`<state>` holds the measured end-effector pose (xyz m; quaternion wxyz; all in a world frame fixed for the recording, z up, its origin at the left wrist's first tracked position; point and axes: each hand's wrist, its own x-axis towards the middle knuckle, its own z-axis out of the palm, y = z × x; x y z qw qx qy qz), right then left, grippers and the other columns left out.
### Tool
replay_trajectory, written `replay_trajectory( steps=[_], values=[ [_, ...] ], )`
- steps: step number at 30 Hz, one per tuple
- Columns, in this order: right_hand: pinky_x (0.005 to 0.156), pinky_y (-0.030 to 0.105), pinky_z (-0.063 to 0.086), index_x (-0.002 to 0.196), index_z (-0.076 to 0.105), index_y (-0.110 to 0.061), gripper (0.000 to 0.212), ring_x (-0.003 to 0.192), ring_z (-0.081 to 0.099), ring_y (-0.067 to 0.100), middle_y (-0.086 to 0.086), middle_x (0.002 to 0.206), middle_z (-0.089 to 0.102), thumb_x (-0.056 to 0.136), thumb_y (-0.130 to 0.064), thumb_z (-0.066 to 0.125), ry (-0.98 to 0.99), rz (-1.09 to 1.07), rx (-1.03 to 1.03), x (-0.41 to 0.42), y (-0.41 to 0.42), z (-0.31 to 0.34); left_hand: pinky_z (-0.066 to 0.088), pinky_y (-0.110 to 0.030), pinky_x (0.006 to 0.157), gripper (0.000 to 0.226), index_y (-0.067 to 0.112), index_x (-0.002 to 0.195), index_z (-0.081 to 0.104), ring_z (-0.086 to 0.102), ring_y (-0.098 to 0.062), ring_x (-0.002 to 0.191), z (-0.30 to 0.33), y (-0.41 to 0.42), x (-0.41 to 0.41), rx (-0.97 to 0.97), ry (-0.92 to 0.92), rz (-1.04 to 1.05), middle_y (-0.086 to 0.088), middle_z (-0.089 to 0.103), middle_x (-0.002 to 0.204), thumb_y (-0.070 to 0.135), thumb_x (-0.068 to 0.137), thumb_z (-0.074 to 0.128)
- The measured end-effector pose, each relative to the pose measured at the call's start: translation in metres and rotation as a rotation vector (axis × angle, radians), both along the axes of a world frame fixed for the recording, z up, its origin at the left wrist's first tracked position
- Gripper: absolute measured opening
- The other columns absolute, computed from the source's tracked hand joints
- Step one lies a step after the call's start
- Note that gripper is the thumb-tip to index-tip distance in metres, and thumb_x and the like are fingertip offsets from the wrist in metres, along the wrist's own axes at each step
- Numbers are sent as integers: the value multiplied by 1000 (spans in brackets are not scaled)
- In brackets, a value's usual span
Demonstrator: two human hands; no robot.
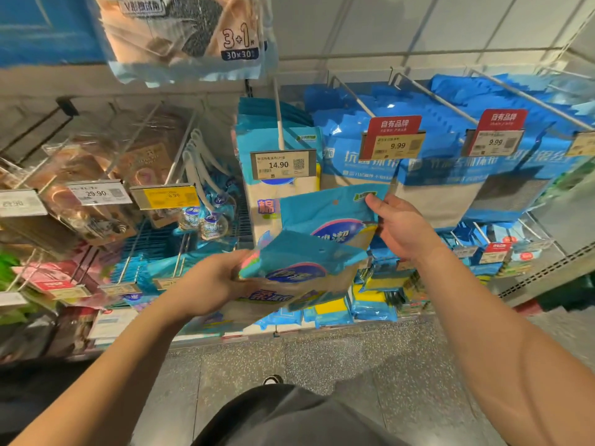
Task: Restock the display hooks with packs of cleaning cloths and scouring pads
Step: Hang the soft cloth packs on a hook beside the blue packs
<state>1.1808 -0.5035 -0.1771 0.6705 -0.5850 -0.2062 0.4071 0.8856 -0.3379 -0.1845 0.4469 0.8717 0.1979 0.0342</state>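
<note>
Now, head view: right hand (pixel 397 228) pinching top cloth pack (pixel 328 214) by its header, just below the 14.90 hook (pixel 279 123); left hand (pixel 212 281) gripping spare packs (pixel 299 278). Probably light, floppy, slippery film; best held near the hang hole.

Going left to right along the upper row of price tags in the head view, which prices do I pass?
29.90 tag → yellow 8.99 tag → 14.90 tag → first 9.99 tag → second 9.99 tag.
</note>
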Motion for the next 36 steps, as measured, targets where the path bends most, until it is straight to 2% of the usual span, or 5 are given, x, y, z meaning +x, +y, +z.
replay_trajectory(
  steps=[6,12,27,31,36],
  values=[
    [97,36,50,99,69,-19,14,95,70,14,-5,96,77,101,-24,56,-215,104,-234,8,18,7,45,-23,100,43,59,117,54,54,14,112,31,9,24,212,-9,-179,52,41,127,53,76,67],
    [99,29,46,106,70,-22,15,108,66,6,-8,112,73,100,-24,56,-254,136,-243,9,36,18,51,-42,90,46,40,124,60,54,-16,133,51,28,54,389,118,-159,21,-12,166,14,88,73],
    [111,29,36,151,36,-10,69,135,41,13,-5,149,43,98,-49,54,-515,187,-349,-4,71,54,53,-57,90,37,39,110,65,55,-31,134,80,43,52,388,-96,-201,35,-19,160,15,85,80],
    [61,-3,37,117,46,-22,12,76,57,-16,-24,93,50,105,-25,48,-390,201,-288,-13,79,59,52,-59,91,38,34,114,67,54,-36,134,85,52,54,392,-78,-225,31,-17,163,11,86,79],
    [50,-1,35,128,53,-11,24,51,50,-25,-15,96,56,106,-18,45,-360,148,-249,-17,83,59,50,-54,97,57,60,104,60,49,-23,140,92,49,53,367,-79,-244,33,-14,163,9,86,78]
  ],
)
